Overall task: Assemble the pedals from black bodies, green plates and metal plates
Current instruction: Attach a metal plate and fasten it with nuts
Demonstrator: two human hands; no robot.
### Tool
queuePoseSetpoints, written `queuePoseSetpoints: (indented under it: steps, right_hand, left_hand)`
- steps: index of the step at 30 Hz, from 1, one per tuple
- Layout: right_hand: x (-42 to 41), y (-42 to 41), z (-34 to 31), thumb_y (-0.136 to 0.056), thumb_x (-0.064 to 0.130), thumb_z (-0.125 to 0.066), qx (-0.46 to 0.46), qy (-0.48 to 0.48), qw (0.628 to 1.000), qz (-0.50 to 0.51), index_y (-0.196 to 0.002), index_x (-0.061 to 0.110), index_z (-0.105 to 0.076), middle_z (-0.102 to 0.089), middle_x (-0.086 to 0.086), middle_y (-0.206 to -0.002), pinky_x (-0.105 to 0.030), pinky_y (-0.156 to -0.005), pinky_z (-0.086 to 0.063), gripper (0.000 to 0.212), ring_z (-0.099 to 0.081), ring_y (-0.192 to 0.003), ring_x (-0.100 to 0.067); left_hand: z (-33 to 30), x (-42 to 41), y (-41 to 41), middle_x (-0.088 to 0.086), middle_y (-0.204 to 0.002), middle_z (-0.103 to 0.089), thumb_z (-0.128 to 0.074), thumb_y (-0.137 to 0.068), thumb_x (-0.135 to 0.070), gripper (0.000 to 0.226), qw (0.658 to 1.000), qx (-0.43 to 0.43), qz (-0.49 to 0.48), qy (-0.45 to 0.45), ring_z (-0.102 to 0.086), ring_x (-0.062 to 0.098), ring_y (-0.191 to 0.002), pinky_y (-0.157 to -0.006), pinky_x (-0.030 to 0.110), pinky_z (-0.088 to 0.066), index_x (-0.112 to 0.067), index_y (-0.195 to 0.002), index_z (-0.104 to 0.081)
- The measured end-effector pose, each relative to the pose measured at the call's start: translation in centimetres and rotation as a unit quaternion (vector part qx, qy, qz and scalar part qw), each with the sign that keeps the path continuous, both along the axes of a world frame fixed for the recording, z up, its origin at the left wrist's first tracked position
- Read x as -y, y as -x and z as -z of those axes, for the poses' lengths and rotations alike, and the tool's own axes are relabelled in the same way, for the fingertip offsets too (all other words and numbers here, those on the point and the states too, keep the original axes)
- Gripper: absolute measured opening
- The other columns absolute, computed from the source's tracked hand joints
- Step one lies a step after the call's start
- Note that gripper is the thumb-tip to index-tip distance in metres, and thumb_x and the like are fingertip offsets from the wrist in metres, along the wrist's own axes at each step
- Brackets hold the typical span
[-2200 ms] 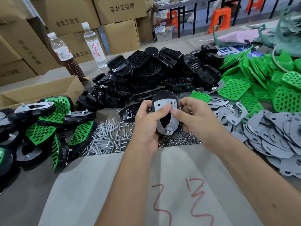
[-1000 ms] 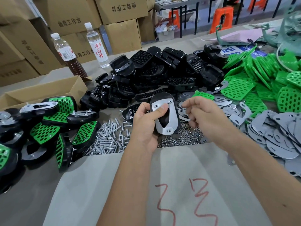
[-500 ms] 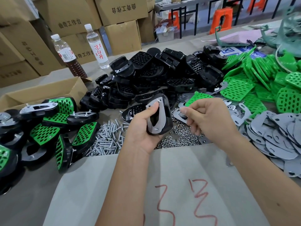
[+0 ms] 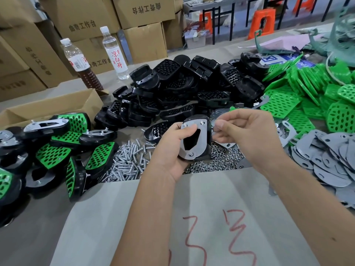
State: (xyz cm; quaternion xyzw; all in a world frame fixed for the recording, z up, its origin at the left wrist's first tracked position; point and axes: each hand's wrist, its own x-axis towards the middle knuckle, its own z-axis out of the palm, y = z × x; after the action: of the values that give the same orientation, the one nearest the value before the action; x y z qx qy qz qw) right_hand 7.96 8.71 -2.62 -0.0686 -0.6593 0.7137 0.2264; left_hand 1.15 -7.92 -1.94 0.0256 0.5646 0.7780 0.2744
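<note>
- Nearest, at 6 o'clock, a grey sheet (image 4: pixel 192 217) marked with red strokes is spread over the table (image 4: pixel 25 237).
- Above it, the left hand (image 4: pixel 171 150) is seen gripping a black pedal body (image 4: pixel 203 150) upright; a metal plate (image 4: pixel 194 139) is pressed against the body by the thumb, so this grip is closed around the pedal.
- Just beside it, at 3 o'clock, the right hand (image 4: pixel 247 135) is held with finger and thumb pinched narrowly together; what is pinched cannot be told.
- Under the hands, screws (image 4: pixel 128 162) and nuts (image 4: pixel 219 162) are heaped.
- At 9 o'clock, finished pedals (image 4: pixel 63 148) are piled.
- At 3 o'clock, loose grey plates (image 4: pixel 330 156) are spread.
- At 12 o'clock, black bodies (image 4: pixel 184 91) are stacked, with green plates (image 4: pixel 307 93) at 2 o'clock.
- Farthest, two bottles (image 4: pixel 113 52) and cardboard boxes (image 4: pixel 86 18) are seen at 11 o'clock.
</note>
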Motion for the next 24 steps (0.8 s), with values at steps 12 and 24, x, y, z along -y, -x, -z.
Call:
queuePoseSetpoints:
  steps: [12,24]
  right_hand:
    - [0.8,-0.3,0.0,-0.085,0.007,-0.084,-0.067,-0.201,0.977,0.026,-0.084,0.021,-0.081,-0.067,0.005,-0.076,-0.019,-0.045,-0.049,0.015,-0.060,-0.057,-0.011]
    - [0.3,0.3,0.6,-0.087,0.003,-0.081,-0.072,-0.242,0.967,0.041,-0.086,0.021,-0.082,-0.067,0.005,-0.079,-0.029,-0.051,-0.061,0.017,-0.065,-0.072,-0.019]
  left_hand:
    - [0.3,-0.5,-0.4,0.008,-0.086,-0.074,-0.076,-0.088,-0.003,0.023,0.998,-0.046,0.007,0.035,-0.070,0.027,-0.075,-0.071,0.044,-0.054,-0.016,-0.098,-0.059]
    - [-0.3,-0.4,-0.6,0.007,-0.087,-0.067,-0.066,-0.097,-0.016,0.015,0.999,-0.029,0.006,0.044,-0.063,0.026,-0.078,-0.067,0.035,-0.049,-0.015,-0.088,-0.054]
